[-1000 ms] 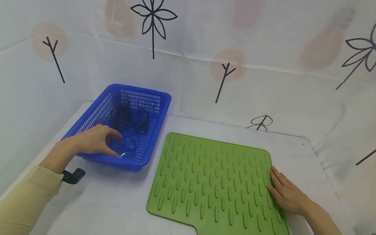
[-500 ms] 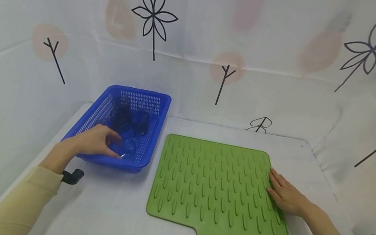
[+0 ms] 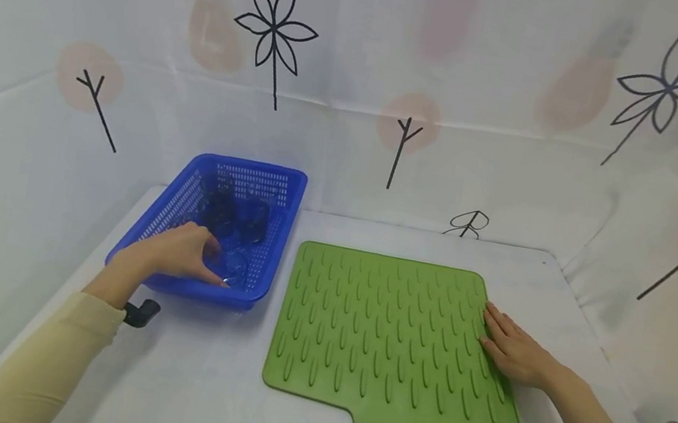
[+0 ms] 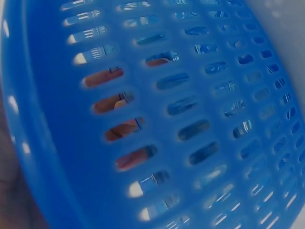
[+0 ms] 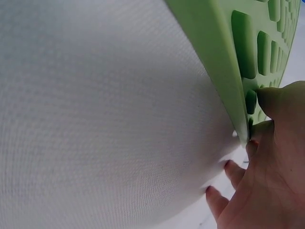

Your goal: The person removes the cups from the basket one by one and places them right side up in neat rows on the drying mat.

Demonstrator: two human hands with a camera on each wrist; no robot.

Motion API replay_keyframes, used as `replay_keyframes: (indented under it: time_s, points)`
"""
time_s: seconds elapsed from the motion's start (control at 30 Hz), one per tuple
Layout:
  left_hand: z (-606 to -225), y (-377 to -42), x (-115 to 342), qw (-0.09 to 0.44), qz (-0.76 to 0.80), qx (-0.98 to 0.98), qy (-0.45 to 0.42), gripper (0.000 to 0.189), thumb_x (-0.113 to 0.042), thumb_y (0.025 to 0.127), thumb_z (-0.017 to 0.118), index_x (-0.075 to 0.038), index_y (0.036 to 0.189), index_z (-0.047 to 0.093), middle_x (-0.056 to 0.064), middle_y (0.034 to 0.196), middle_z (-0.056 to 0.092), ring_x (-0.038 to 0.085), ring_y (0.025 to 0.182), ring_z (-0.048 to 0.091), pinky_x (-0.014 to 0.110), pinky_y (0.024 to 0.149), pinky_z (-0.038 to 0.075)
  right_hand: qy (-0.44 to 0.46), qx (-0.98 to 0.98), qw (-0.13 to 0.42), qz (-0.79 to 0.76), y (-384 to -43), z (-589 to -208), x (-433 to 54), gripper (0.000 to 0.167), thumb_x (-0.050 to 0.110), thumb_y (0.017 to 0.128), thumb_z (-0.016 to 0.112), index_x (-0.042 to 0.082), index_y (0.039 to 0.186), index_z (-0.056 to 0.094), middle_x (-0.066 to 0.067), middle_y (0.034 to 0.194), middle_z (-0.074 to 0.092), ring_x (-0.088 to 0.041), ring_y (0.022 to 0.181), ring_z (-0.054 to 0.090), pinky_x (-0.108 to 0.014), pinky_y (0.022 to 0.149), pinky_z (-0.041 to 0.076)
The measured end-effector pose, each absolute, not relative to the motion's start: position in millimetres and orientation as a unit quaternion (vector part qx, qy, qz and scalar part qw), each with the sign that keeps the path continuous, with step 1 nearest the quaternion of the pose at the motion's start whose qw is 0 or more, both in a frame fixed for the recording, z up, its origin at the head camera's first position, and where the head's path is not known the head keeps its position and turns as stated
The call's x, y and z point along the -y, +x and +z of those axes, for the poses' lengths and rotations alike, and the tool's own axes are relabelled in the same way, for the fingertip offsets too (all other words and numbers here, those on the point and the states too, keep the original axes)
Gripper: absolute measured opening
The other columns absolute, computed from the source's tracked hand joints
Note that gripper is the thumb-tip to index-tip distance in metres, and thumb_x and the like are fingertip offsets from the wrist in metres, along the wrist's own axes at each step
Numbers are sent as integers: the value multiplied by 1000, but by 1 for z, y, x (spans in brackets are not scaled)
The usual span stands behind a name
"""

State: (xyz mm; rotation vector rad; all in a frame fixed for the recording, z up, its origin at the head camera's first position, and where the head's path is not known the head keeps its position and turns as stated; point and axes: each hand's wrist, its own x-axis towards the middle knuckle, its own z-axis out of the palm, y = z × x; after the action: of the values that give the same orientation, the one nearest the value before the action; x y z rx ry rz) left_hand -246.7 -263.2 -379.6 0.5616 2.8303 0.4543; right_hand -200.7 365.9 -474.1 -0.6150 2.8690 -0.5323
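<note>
My left hand [image 3: 178,253] reaches over the near side of the blue plastic basket [image 3: 285,232], fingers curled down inside, thumb toward the near rim. It appears to grip a clear glass [image 3: 237,268], a round see-through outline at the thumb; the fingertips are hidden in the head view. In the left wrist view, parts of the fingers [image 4: 125,129] show through the slots of the basket wall [image 4: 52,119]. My right hand [image 3: 517,351] rests with fairly straight fingers on the right edge of the green ridged mat [image 3: 387,326]. The right wrist view shows its fingers [image 5: 269,102] at the mat's edge.
More see-through and dark-looking glassware [image 3: 252,219] stands in the far part of the basket. Basket and mat lie side by side on a white-covered table [image 3: 200,383]. A printed white curtain [image 3: 366,57] hangs behind and along both sides.
My left hand has shifted slightly right inside the basket, its thumb further over the near part; the clear glass seems to shift a little with it. The right hand stays on the mat.
</note>
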Motion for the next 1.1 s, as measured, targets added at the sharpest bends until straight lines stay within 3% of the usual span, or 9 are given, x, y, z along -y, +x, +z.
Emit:
replay_keyframes:
  time_s: [0.17, 0.33, 0.57, 0.83, 1.1]
  points:
    - [-380, -245, 259, 110, 136, -969, 176, 94, -73, 70, 81, 4, 123, 70, 19, 119, 72, 38, 114, 66, 58, 98, 53, -203, -961, 83, -168, -198, -465, -359, 62, 23, 109, 48, -19, 151, 27, -39, 159, 21, -62, 143, 19, -71, 115, 21]
    - [-381, -245, 258, 103, 131, -967, 190, 91, -71, 72, 81, 5, 120, 71, 20, 115, 73, 36, 108, 68, 57, 96, 55, -210, -963, 65, -156, -199, -465, -358, 60, 18, 108, 49, -21, 148, 30, -41, 156, 24, -63, 140, 23, -71, 114, 22]
    - [-383, -244, 262, 102, 162, -960, 204, 87, -66, 76, 81, 7, 122, 69, 20, 115, 73, 35, 107, 70, 57, 96, 55, -208, -962, 81, -155, -200, -464, -359, 62, 24, 110, 45, -19, 151, 26, -38, 159, 20, -61, 144, 20, -70, 116, 21]
    - [-385, -241, 267, 100, 176, -958, 202, 87, -68, 76, 79, 3, 124, 69, 17, 118, 73, 36, 112, 67, 57, 96, 55, -224, -958, 55, -169, -199, -470, -360, 60, 22, 109, 46, -20, 149, 29, -40, 156, 24, -63, 139, 23, -72, 113, 22]
    - [-378, -240, 271, 86, 182, -957, 211, 85, -68, 75, 80, 1, 123, 69, 14, 113, 74, 30, 103, 69, 53, 90, 57, -199, -964, 90, -155, -199, -466, -359, 63, 24, 109, 46, -18, 152, 26, -37, 160, 20, -61, 143, 19, -71, 115, 21]
